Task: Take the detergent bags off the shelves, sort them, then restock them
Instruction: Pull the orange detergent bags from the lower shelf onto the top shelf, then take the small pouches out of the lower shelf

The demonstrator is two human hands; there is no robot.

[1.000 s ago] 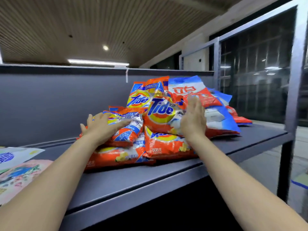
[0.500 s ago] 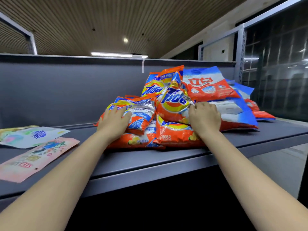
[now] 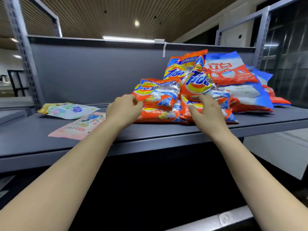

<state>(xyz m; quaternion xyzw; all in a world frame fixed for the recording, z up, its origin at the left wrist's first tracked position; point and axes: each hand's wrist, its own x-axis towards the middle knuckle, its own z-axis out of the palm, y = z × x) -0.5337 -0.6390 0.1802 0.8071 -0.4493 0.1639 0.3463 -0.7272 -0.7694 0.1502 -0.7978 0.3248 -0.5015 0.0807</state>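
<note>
Grey metal shelving fills our view under a slatted ceiling, and the shelf [image 3: 166,130] before us carries everything. Toward its right end the detergent bags sit heaped: orange Tide bags [image 3: 196,82] in front and on top, red-and-blue bags [image 3: 233,75] leaning behind them against the back panel, so the brands are mixed in one pile and, we judge, not yet sorted. Our left hand [image 3: 124,110] is at the near left side of the heap, fingers curled against the edge of an orange bag [image 3: 156,94]; whether that grip has closed on the bag or only touches it we cannot tell. Our right hand [image 3: 206,112] hovers just in front of the heap's middle with fingers spread and relaxed, holding nothing, apparently placed to steady or gather the stack. Toward the shelf's left end, well apart from the heap, lie a pink pouch [image 3: 78,127] and a pale pouch [image 3: 71,110], flat, seemingly set aside by kind.
</note>
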